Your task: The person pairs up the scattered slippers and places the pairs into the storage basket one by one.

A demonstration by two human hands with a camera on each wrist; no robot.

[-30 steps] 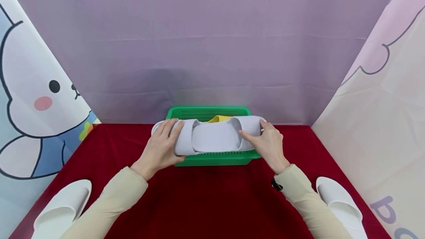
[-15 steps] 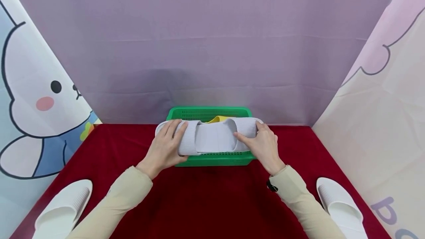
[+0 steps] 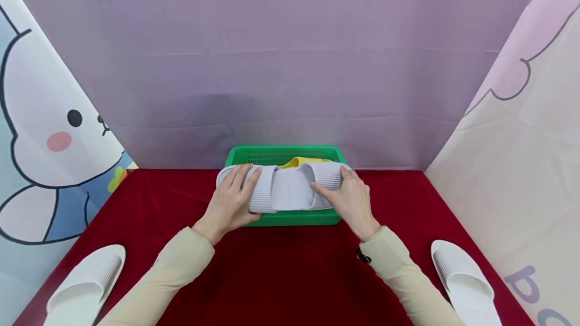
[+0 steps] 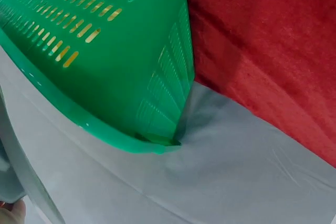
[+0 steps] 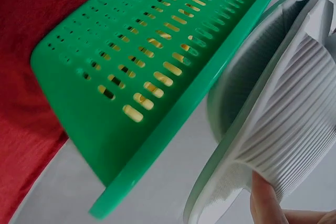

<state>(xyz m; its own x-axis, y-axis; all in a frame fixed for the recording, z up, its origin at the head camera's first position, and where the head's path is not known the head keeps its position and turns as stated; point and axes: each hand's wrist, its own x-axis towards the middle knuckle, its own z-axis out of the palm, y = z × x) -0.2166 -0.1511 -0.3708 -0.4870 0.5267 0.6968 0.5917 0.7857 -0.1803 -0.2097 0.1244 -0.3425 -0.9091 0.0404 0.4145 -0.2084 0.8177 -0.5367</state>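
Two white slippers with ribbed straps are held heels inward and overlapping, just above the green basket [image 3: 294,219] in the head view. My left hand [image 3: 231,200] grips the left slipper [image 3: 263,190] over its strap, with the thumb below. My right hand [image 3: 351,202] holds the right slipper [image 3: 327,175] at its toe end, thumb on the strap. Up close in the right wrist view, the ribbed strap [image 5: 294,114] fills the right side and fingers pinch its toe opening. Part of a yellow item [image 3: 301,161] shows in the basket behind the slippers.
A white slipper [image 3: 86,283] lies at the left front of the red cloth [image 3: 290,275], and another white slipper [image 3: 462,275] at the right front. A lilac curtain [image 3: 290,64] rises right behind the basket, with printed panels on both sides.
Both hands have drawn toward each other. The two slippers overlap more, so less of the insoles shows between the straps. The slippers at the front have stayed put.
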